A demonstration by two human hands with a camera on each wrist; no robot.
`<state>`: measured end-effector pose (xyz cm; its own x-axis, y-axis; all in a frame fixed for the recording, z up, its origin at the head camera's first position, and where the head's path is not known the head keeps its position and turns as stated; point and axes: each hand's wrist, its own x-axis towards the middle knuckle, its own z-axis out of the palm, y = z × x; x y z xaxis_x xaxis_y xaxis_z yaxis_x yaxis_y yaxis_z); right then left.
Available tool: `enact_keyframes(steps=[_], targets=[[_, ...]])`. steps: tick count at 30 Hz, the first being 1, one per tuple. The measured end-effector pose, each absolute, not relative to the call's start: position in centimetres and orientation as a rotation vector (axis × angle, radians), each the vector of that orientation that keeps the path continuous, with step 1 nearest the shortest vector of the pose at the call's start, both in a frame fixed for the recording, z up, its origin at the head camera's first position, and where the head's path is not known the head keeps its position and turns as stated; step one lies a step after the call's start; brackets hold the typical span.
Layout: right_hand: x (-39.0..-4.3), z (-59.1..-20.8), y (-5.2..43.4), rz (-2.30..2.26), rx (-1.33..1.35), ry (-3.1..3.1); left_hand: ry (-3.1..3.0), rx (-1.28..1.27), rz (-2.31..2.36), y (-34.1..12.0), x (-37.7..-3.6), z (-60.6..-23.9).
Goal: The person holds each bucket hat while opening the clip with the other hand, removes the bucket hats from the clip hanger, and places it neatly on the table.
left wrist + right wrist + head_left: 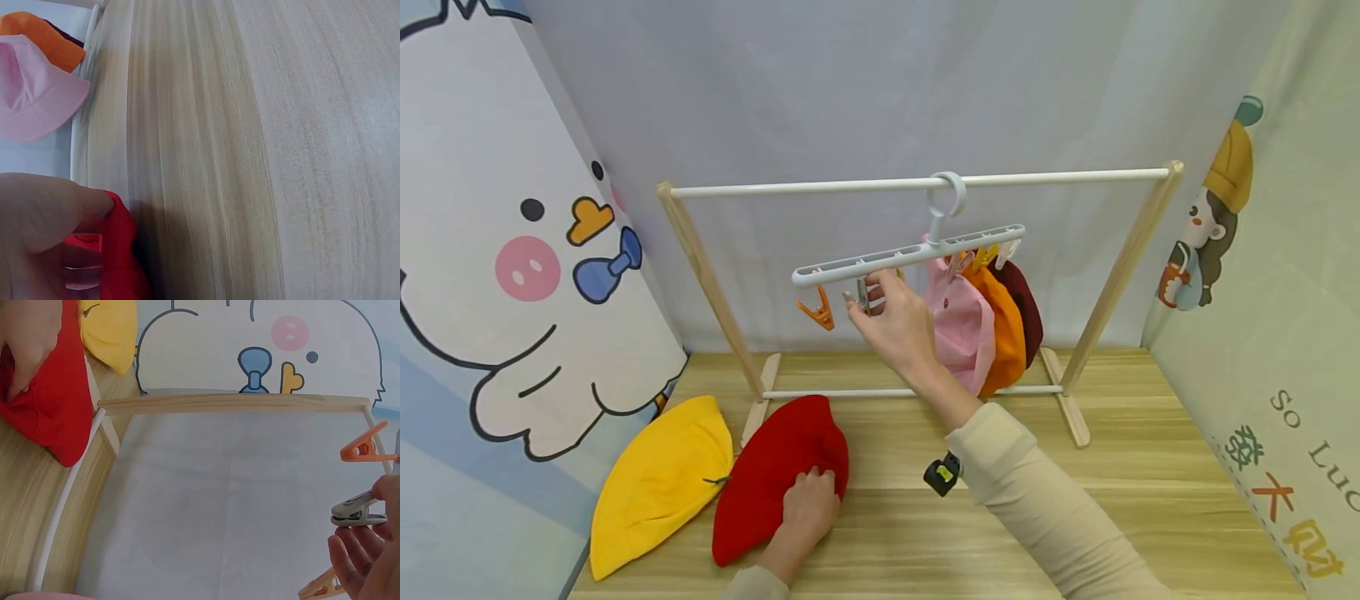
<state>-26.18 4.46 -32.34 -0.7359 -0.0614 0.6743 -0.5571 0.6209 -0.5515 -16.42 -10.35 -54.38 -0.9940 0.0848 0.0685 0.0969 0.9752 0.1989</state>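
Observation:
My left hand (810,508) pinches the edge of a red bucket hat (760,475) lying on the table; the left wrist view shows the thumb and fingers around its fabric (120,250). My right hand (901,325) is raised to a pale grey hanger (865,265) and holds a grey clothes clip (355,511) between thumb and fingers. Beside it an orange clip (822,310) dangles from the hanger's left end. Pink (958,333), orange (1009,333) and maroon (1028,308) hats hang from clips on the right half.
The hanger hooks over the white top bar (820,188) of a wooden-legged rack (1097,300). Left of the red hat lies a yellow hat (658,483) on the wooden table (1120,517). Printed curtains (482,250) stand at both sides.

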Motion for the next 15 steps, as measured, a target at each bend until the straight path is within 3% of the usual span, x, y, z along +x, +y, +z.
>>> enact_keyframes(steps=[15], targets=[[-26.15, -32.36, 4.27, 1.037, 0.471, -2.233, -3.021, -0.163, -0.296, -10.67, -16.54, -54.93]])
